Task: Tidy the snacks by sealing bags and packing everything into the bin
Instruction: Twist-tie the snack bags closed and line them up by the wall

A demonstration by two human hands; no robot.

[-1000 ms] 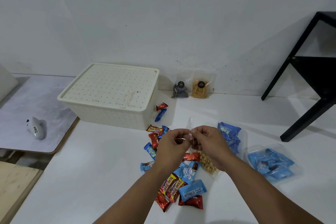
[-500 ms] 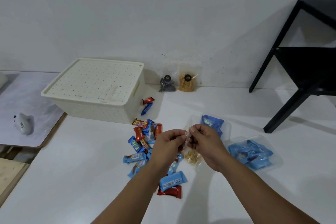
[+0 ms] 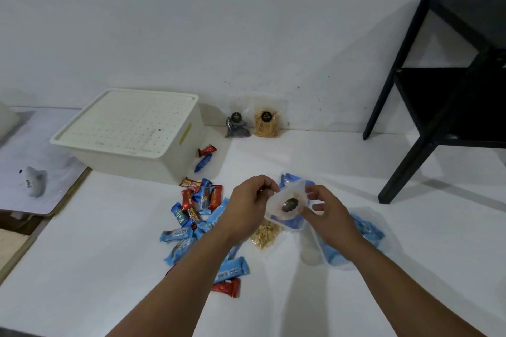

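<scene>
While both hands hover over the white tabletop [image 3: 95,241], the left hand [image 3: 247,204] pinches one top corner of a clear zip bag of peanuts [image 3: 284,206] and the right hand [image 3: 324,213] pinches the other side, fingers curled on the plastic. The bag hangs between them just above the surface, peanuts sagging at the bottom near the loose pile of candy bars [image 3: 198,216] in blue and red wrappers.

Far left sits the cream bin [image 3: 131,134] with its perforated lid on, two more bars [image 3: 205,157] lying just beside its right wall. Right of the hands are two clear bags stuffed with blue wrapped snacks, one partly hidden behind the peanut bag, the other [image 3: 367,230] under the right wrist.

Against the plain white wall [image 3: 246,22] at the far edge stand two little pouches, a dark one [image 3: 236,126] and an orange one [image 3: 267,124], touching each other. A black side table [image 3: 449,96] stands far right. Over on the left there's a lower wooden board with a white sheet and a small grey lump [image 3: 35,182] on it.
</scene>
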